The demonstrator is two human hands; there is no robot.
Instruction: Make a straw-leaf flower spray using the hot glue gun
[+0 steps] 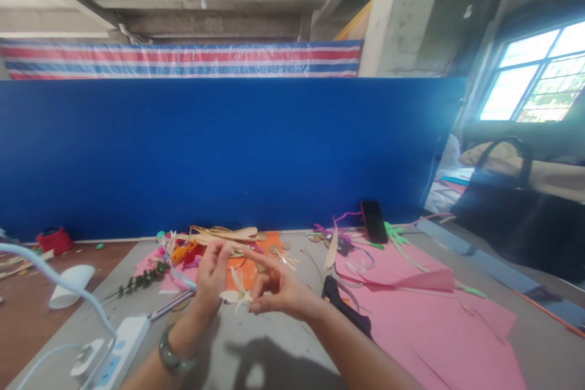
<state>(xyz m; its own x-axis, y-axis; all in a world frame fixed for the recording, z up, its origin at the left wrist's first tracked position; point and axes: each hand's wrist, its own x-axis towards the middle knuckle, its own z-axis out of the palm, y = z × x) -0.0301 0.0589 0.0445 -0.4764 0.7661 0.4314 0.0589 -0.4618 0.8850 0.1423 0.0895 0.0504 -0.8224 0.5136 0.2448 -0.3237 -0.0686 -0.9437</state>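
Note:
A pale cream flower (pixel 240 295) with several narrow petals hangs low between my hands, over the grey tabletop. The thumb and a bent finger of my right hand (pixel 281 289) pinch it at its right side. My right index finger stretches left towards the fingertips of my left hand (pixel 214 271). Those left fingers are pressed together above the flower; what they hold, if anything, is too small to make out. Behind the hands lie an orange sheet (pixel 249 271) and long pale strips (pixel 223 233). A bangle (pixel 176 350) is on my left wrist.
Right of my hands lie a black glue gun (pixel 345 311), pink sheets (pixel 439 329) and a phone (pixel 373 222) leaning on the blue panel (pixel 256 152). On the left are a power strip (pixel 123 350), its cable, a leafy sprig (pixel 139 280) and a white roll (pixel 72 286).

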